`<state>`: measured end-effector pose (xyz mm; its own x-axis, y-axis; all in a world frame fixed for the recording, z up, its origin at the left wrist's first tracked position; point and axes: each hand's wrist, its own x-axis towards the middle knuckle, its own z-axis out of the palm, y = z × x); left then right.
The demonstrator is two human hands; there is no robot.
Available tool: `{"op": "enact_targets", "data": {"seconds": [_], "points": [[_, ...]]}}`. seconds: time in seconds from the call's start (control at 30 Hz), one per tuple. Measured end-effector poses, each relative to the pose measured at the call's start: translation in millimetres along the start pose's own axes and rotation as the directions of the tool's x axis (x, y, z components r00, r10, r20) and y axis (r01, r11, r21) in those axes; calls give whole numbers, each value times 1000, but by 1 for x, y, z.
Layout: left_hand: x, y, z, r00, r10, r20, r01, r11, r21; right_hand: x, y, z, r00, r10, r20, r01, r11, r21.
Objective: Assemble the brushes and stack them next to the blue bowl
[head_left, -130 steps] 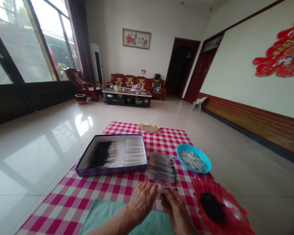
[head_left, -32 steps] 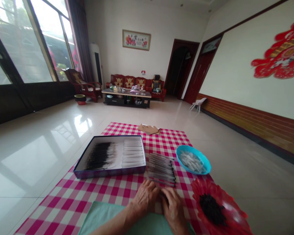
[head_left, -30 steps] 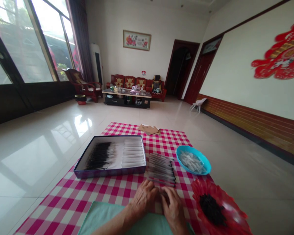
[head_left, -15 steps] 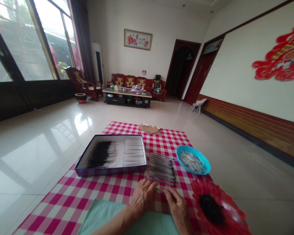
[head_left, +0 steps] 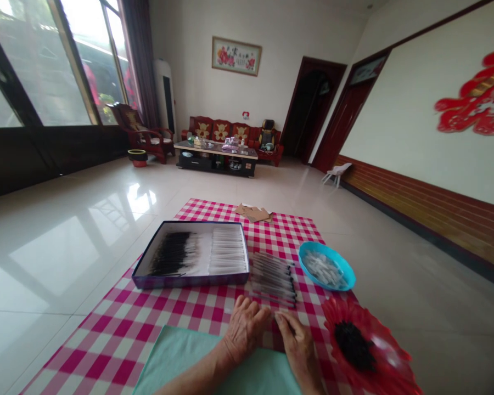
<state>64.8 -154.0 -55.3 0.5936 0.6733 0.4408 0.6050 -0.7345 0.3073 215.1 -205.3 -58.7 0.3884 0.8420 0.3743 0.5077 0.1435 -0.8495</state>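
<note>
My left hand is closed, its thumb and fingers pinching one end of a slim see-through pen. Across from it, my right hand has thumb and forefinger pressed together on the pen's other end. Fingers cover most of the pen, so its details are hidden. Just beyond both hands lies a row of clear pens with black ends on their right. Beneath my forearms is a mint-green cloth.
A shallow box holds black-tipped sticks and white tubes. At the right stand a blue bowl of clear caps and a red flower-shaped bowl with small black pieces. Cardboard scraps lie on the checked tablecloth.
The hands have drawn slightly closer together, and less of the pen shows between them. The whole view has shifted slightly; the containers stay where they were.
</note>
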Motion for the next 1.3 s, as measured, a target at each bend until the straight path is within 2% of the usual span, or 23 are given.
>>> {"op": "enact_targets", "data": {"seconds": [0.27,0.37,0.47,0.6,0.77,0.93,1.07,1.17,1.3], "points": [[2,-2,-1,1000,-23,18,23,1000,-18,1,-2,-5,989,18,148,-38,990,138],[1,-3,-1,1000,-30,6,31,999,-35,-2,1,-2,982,59,179,-99,970,221],[1,-3,-1,1000,-28,3,28,999,-34,-5,6,2,986,109,122,-131,974,185],[2,-2,0,1000,-28,7,28,999,-21,-5,13,5,997,69,25,-70,997,17],[2,-3,2,1000,-31,1,31,999,-29,-4,7,1,997,28,78,-34,997,76],[1,-4,3,1000,-28,4,28,999,-35,-6,3,2,988,78,136,-106,971,214],[1,-4,4,1000,-24,-4,24,1000,-20,-6,8,5,992,113,58,-119,987,110],[1,-4,5,1000,-18,-5,18,1000,-15,-5,11,6,997,66,29,-66,998,16],[1,-4,5,1000,-15,3,15,1000,-15,-5,10,5,999,15,44,-16,999,29]]}}
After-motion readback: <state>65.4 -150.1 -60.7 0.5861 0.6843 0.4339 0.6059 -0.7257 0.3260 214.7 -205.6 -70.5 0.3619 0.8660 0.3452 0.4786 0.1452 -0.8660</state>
